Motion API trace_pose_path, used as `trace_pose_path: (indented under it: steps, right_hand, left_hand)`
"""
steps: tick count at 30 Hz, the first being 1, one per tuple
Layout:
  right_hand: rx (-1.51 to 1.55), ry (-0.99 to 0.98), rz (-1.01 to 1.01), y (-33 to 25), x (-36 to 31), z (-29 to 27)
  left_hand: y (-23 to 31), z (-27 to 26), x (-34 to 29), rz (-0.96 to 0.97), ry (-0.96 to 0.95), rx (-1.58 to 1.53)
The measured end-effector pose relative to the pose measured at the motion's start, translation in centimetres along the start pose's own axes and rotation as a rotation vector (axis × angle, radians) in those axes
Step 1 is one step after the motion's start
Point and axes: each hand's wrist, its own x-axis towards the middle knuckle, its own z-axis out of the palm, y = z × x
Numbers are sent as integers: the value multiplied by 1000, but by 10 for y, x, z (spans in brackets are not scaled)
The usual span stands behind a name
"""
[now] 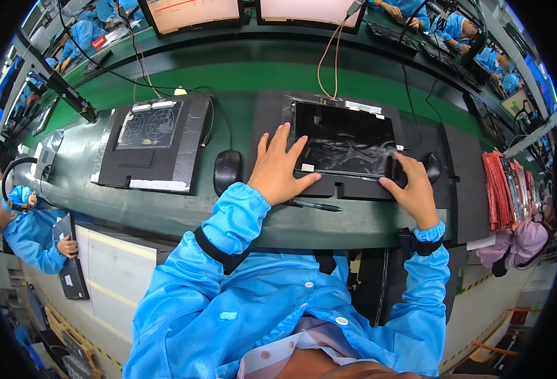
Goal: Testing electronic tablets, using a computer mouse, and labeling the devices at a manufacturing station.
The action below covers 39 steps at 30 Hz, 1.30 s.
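Observation:
A flat black display panel (348, 136), covered with wrinkled clear film along its lower part, lies on a black foam pad (269, 117) in front of me. My left hand (283, 165) rests at the panel's left edge with fingers spread, the thumb along its lower left corner. At the lower right corner is my right hand (414, 189), its thumb and forefinger apart on either side of that corner. Neither hand visibly lifts the panel. Close below my left hand, a black pen (316, 206) lies on the bench.
To the left, a second black foam pad (183, 151) bears a panel with printed circles (149, 126). A black mouse (228, 172) sits between the pads, another mouse (431, 167) beyond my right hand. Red packets (499, 189) stand at right. Cables hang from two monitors (193, 16). Co-workers are nearby.

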Motion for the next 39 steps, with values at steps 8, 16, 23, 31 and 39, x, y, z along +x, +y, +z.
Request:
trace_pose_path:
  steps: [8, 16, 23, 31, 39]
  right_hand:
    - [-72, 117, -111, 4, -5, 18]
    - [-54, 191, -120, 6, -16, 14]
    - [-481, 543, 259, 98, -90, -53]
    - [-528, 242, 645, 123, -228, -69]
    - [-663, 292, 468, 133, -214, -77]
  left_hand:
    - [-7, 7, -1, 65, 46, -82]
    - [0, 6, 3, 64, 59, -64]
    - [32, -20, -23, 133, 89, -130]
    - [54, -48, -77, 256, 6, -524]
    - [61, -41, -89, 250, -13, -619]
